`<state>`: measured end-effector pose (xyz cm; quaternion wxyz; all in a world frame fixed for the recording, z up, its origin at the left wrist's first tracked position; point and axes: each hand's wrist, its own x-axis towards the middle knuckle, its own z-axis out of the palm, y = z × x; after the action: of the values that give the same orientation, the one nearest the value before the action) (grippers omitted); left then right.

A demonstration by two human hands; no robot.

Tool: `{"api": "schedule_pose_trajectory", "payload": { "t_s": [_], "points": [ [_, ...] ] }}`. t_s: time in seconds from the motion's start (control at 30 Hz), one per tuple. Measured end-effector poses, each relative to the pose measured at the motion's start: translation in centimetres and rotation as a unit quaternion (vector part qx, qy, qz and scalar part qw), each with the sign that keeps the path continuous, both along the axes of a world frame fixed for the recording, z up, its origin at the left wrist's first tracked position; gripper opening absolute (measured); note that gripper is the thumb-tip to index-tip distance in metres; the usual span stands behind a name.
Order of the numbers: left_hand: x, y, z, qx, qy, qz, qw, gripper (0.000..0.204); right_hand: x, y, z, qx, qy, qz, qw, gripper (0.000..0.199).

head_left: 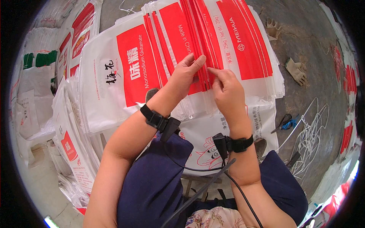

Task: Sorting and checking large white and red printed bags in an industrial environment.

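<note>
A broad stack of white-and-red woven sacks [102,76] lies in front of me, its folded red-and-white edges running side by side in long strips. My left hand [184,76] is closed at one of the middle folds [197,34], thumb on top and the other fingers partly hidden. Just to its right, my right hand [228,89] pinches the edge of the same fold between bent index finger and thumb. The two hands are close but apart, and the sacks lie flat beneath them.
More sacks [70,142] are piled on the left, with green-banded bundles [40,59] farther off. On the grey floor at right lie work gloves [296,71], dark-handled scissors [283,122] and a tangle of white cord [308,140]. Another printed sack [266,117] lies beneath the stack, near my knees.
</note>
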<state>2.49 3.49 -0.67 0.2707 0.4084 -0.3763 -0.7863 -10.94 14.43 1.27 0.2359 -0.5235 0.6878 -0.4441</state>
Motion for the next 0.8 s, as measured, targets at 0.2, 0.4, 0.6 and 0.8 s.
{"api": "schedule_pose_trajectory", "payload": {
  "t_s": [0.2, 0.4, 0.6, 0.8],
  "points": [
    [0.0, 0.2, 0.0, -0.003, -0.015, 0.001, 1.0, 0.035, 0.1, 0.1, -0.1, -0.008, 0.061, -0.008, 0.998, 0.028],
    [0.1, 0.1, -0.9, 0.022, -0.035, 0.023, 0.999, 0.045, -0.8, 0.0, -0.2, -0.108, -0.036, -0.088, 0.99, 0.039],
    [-0.1, 0.0, 0.0, 0.023, 0.011, -0.005, 1.0, 0.049, -0.1, 0.0, 0.8, -0.018, 0.026, -0.011, 0.999, 0.031],
    [-0.2, 0.2, 0.1, 0.018, -0.003, -0.003, 1.0, 0.047, -0.6, 0.0, -0.3, -0.035, 0.071, -0.01, 0.997, 0.03]
  ]
}}
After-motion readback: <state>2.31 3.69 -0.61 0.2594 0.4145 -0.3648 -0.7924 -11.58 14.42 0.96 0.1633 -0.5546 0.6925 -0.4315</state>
